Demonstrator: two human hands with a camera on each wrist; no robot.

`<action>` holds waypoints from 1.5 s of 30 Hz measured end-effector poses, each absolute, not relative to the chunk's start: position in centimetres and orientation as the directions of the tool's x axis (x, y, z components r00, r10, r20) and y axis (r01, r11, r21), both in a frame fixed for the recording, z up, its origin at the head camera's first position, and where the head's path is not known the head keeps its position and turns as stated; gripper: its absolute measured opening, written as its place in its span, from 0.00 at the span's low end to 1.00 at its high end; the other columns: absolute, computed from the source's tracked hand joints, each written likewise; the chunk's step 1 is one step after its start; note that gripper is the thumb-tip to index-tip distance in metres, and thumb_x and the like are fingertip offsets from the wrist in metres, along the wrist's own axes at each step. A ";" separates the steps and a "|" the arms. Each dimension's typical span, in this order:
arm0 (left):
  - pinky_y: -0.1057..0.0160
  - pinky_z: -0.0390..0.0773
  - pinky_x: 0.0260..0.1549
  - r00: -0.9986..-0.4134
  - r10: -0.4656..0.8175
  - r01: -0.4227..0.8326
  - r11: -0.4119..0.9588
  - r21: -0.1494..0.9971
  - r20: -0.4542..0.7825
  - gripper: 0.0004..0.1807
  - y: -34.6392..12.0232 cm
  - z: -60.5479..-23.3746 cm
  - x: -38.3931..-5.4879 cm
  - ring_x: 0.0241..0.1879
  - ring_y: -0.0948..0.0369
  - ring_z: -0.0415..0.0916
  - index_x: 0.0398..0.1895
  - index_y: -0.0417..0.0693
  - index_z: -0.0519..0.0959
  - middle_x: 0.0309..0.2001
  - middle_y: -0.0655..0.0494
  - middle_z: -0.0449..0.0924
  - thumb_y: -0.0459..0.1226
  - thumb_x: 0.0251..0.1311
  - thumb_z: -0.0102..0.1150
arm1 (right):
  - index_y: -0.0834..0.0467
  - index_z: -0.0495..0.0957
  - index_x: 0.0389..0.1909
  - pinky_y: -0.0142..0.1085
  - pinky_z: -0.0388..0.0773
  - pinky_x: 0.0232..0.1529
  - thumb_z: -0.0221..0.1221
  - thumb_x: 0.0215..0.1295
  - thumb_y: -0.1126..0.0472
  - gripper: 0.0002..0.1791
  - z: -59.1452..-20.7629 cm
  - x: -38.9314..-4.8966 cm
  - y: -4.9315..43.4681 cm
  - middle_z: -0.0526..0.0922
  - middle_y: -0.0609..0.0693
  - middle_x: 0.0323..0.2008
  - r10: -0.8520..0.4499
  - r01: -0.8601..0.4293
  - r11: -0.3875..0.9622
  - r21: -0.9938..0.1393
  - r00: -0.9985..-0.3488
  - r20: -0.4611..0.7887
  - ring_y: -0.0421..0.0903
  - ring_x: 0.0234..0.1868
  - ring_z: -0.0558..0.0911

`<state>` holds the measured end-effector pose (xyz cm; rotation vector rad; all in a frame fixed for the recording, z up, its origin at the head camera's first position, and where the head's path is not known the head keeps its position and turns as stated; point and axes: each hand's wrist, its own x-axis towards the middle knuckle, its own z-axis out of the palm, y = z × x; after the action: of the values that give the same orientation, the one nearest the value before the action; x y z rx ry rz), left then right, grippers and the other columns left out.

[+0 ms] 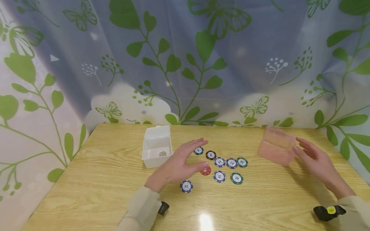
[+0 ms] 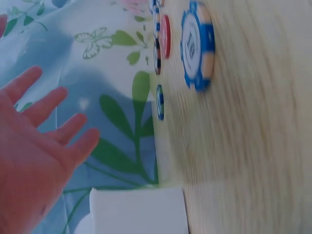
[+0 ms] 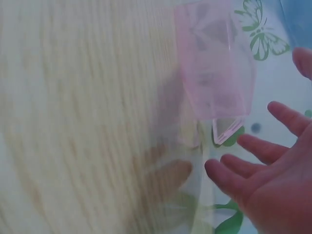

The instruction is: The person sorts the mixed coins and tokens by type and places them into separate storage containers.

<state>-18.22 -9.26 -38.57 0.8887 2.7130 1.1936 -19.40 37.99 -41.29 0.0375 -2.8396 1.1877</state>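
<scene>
Behind the left hand, a plain beige sleeve reaches the wrist, with a small black block at its inner edge. Behind the right hand, a matching sleeve meets a rounded black mount bearing a yellow patch.

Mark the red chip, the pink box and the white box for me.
Red chip [image 1: 206,171]: head view, on its printed face.
Pink box [image 3: 214,63]: right wrist view, on its see-through wall.
White box [image 1: 156,144]: head view, inner back wall.
</scene>
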 end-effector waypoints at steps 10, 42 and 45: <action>0.41 0.56 0.76 -0.821 0.567 0.459 0.583 0.671 0.069 0.31 -8.4 -39.5 -18.5 0.80 0.50 0.55 0.76 0.61 0.67 0.79 0.56 0.61 0.57 0.73 0.52 | 0.52 0.55 0.81 0.15 0.68 0.38 0.55 0.78 0.47 0.37 -42.1 -19.8 38.9 0.63 0.77 0.71 -0.058 -0.066 0.709 -0.702 -0.998 0.035 0.33 0.65 0.76; 0.39 0.71 0.64 -0.891 0.450 0.391 0.830 0.397 -0.065 0.18 -6.0 -40.4 -18.8 0.68 0.44 0.68 0.55 0.56 0.83 0.72 0.49 0.69 0.47 0.63 0.67 | 0.47 0.49 0.83 0.16 0.69 0.42 0.53 0.78 0.44 0.39 -42.6 -19.6 39.4 0.57 0.69 0.78 -0.125 0.005 0.657 -0.754 -0.985 -0.116 0.07 0.50 0.64; 0.40 0.72 0.62 -0.897 0.438 0.381 0.836 0.395 -0.063 0.17 -5.8 -40.5 -19.0 0.67 0.44 0.69 0.54 0.56 0.84 0.72 0.49 0.70 0.47 0.62 0.69 | 0.48 0.50 0.82 0.15 0.69 0.43 0.54 0.79 0.46 0.38 -42.7 -19.6 39.6 0.58 0.68 0.77 -0.136 -0.016 0.647 -0.763 -0.986 -0.094 0.07 0.50 0.64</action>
<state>-18.97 -5.82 -40.53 0.6431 2.8649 0.5690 -19.58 39.55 -42.73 0.1385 -2.9788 1.3772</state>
